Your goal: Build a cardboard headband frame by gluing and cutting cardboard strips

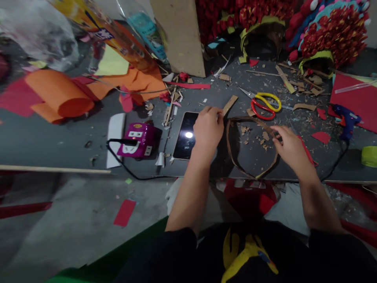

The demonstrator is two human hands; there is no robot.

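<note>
A thin brown cardboard ring (pixel 230 151) stands on edge near the front of the table. My right hand (pixel 290 148) pinches its right side between thumb and fingers. My left hand (pixel 208 125) is closed at the ring's upper left, with a short cardboard strip (pixel 230 105) sticking out from its fingertips. Whether that strip joins the ring cannot be made out. Beside my left hand lies a dark-screened phone (pixel 184 137). Scissors with red and yellow handles (pixel 266 105) rest just behind the ring. Small cardboard scraps (pixel 265 136) show inside the loop.
A purple power socket block (pixel 138 139) with a black cord sits left. At right are a blue glue gun (pixel 346 120) and yellow-green roll (pixel 369 156). Orange paper (pixel 60 96), bottles (pixel 147 31), a cardboard panel (pixel 181 39) and red decorated pieces (pixel 334 37) stand behind.
</note>
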